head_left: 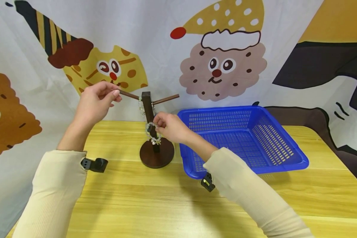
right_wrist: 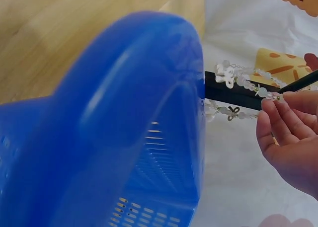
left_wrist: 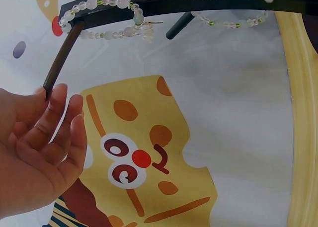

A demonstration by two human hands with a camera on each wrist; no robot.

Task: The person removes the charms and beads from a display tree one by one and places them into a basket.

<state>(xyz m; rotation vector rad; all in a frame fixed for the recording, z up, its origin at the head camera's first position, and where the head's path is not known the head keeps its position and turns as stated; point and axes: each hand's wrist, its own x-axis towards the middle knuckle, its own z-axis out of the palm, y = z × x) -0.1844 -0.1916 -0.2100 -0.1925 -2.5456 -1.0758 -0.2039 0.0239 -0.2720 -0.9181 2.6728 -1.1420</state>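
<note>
Head view shows us the beaded bracelet [head_left: 156, 141] hanging upright before the post of a dark wooden stand [head_left: 157, 158], its pale charms near six o'clock on the loop. The right hand [head_left: 170, 127], reaching in from about three o'clock, pinches the beads near the loop's one o'clock. At ten o'clock from the post, the left hand [head_left: 96, 100] closes thumb and fingertips on the end of a wooden peg [head_left: 129, 94]. We cannot tell whether the loop encircles the short dark peg [left_wrist: 180, 25] nearby.

We judge the bracelet light and limp, its smooth round beads a little slippery, and its thread and charms delicate. We would hold it by plain beads at twelve o'clock, clear of the charms, without tugging. The peg looks stiff; we would grip its tip.

A blue basket [head_left: 220, 109] sits toward three o'clock on the surface [head_left: 131, 208]. We find no readable brand, label or writing, only cartoon prints on the backdrop [head_left: 157, 49].
</note>
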